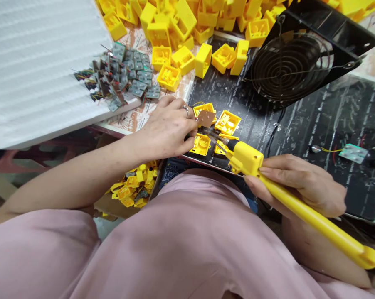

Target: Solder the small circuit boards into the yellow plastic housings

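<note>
The right hand (309,187) is holding the iron (295,205), its fingers closing round the yellow handle, and the tip is pointing among 4 cases (227,121) lying at the mat's (324,124) near left corner. The left hand (171,126) is reaching over that corner, fingers bunching narrow; I cannot tell whether they are gripping anything. A brown board (205,118) is lying over the far left case. A fan (281,70) is standing at the mat's far edge.
</note>
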### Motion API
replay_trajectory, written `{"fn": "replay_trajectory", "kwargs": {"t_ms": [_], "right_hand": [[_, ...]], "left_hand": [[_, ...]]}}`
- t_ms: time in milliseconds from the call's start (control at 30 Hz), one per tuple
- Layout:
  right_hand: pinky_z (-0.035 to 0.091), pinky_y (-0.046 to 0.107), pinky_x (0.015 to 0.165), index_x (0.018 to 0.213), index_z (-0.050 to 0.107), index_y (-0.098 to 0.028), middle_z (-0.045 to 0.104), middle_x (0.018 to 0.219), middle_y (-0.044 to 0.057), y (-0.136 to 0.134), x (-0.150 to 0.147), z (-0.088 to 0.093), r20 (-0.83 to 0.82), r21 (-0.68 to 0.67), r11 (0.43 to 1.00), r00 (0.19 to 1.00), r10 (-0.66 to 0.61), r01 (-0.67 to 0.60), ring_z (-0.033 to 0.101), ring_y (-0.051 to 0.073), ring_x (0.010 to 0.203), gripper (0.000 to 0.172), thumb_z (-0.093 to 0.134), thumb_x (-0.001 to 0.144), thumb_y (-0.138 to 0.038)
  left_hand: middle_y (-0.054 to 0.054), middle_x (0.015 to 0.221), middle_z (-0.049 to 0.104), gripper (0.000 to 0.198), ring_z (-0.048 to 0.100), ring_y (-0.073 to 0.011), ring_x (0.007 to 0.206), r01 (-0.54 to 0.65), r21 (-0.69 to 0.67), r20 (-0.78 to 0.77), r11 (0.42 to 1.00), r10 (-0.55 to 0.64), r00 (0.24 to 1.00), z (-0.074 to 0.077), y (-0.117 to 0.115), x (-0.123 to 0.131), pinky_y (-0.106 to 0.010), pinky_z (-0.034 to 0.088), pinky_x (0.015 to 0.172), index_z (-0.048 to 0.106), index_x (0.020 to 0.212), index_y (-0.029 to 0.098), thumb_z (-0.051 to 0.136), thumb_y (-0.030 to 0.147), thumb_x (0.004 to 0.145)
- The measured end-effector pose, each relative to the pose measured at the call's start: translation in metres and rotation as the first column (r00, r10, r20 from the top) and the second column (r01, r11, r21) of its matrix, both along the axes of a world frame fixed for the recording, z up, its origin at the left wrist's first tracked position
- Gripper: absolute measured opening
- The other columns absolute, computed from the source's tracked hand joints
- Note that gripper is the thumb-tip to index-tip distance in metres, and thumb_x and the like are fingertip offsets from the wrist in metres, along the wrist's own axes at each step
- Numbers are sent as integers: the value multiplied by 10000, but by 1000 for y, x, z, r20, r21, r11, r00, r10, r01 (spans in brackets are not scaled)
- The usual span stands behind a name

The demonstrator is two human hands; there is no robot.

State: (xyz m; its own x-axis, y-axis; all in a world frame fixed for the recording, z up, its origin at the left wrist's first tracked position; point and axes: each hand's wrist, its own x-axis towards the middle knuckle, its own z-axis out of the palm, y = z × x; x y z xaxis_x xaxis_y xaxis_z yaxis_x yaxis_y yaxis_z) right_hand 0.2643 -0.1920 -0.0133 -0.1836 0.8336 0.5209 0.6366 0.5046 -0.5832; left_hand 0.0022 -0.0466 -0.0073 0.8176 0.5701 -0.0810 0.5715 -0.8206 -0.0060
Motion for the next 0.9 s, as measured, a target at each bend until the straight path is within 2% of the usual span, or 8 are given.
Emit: {"fn": "replay_trajectory", "kwargs": {"t_ms": [133, 200, 267, 333, 467, 567, 667, 900], "right_hand": [[657, 236, 597, 1054, 736, -264, 803, 808, -11, 3, 0, -1, -55, 103, 994, 998, 41, -35, 804, 178, 714, 154, 846, 947, -245], [670, 249, 605, 1287, 739, -275, 836, 907, 4, 1, 1, -3, -42, 110, 994, 999, 12, -7, 811, 190, 727, 411, 885, 906, -225], [693, 289, 624, 1505, 650, -304, 851, 1004, 13, -2, 4, -5, -19, 113, 992, 999, -49, 51, 817, 213, 739, 696, 919, 869, -224], [712, 334, 644, 1604, 565, -320, 853, 1019, 14, -5, 7, -9, 3, 93, 990, 994, -108, 107, 826, 242, 762, 824, 924, 866, -241], [687, 328, 578, 1495, 668, -321, 851, 994, 21, -8, 7, -13, -33, 82, 989, 992, -124, 126, 816, 239, 742, 690, 926, 860, -242], [658, 302, 525, 1320, 748, -307, 833, 905, 10, -5, 3, -11, -127, 103, 990, 989, -79, 92, 802, 223, 709, 528, 926, 839, -180], [649, 305, 499, 1224, 768, -297, 808, 825, -4, -4, 1, -10, -151, 137, 988, 987, -53, 74, 795, 229, 688, 468, 928, 815, -135], [671, 310, 572, 1439, 696, -318, 852, 1039, 23, -8, 10, -9, -14, 84, 992, 996, -91, 92, 811, 216, 738, 594, 892, 887, -223]], "left_hand": [[-88, 988, 773, 248, 665, -322, 1120, -24, -40, 18, 999, 25, 1000, 0, 0, -1, -535, 520, 1083, 742, 838, 234, 541, 319, 956], [-96, 1047, 781, 219, 666, -334, 1154, -56, -86, 70, 995, 63, 996, 1, 0, -6, -549, 518, 1108, 756, 937, 234, 564, 340, 944], [-105, 1129, 783, 293, 662, -340, 1204, -83, -153, 162, 985, 108, 981, 1, 0, -15, -554, 515, 1136, 748, 1123, 227, 586, 392, 944], [-120, 1211, 775, 401, 652, -337, 1265, -94, -228, 250, 969, 152, 956, -1, 1, -27, -549, 518, 1153, 707, 1268, 199, 573, 437, 974], [-97, 1197, 794, 326, 683, -305, 1252, -134, -271, 360, 953, 229, 904, -7, -1, -39, -538, 531, 1147, 733, 1183, 221, 544, 443, 1038], [-55, 1094, 826, 274, 722, -282, 1178, -171, -249, 377, 953, 259, 889, -10, -4, -36, -566, 521, 1145, 766, 1035, 273, 526, 402, 1070], [-35, 998, 834, 289, 743, -279, 1125, -174, -209, 380, 962, 244, 892, -10, -6, -29, -623, 481, 1172, 799, 975, 302, 532, 358, 1072], [-18, 970, 828, 244, 736, -262, 1097, -95, -244, 350, 965, 179, 920, -11, -2, -25, -675, 362, 1285, 807, 924, 299, 593, 377, 1014]]}}
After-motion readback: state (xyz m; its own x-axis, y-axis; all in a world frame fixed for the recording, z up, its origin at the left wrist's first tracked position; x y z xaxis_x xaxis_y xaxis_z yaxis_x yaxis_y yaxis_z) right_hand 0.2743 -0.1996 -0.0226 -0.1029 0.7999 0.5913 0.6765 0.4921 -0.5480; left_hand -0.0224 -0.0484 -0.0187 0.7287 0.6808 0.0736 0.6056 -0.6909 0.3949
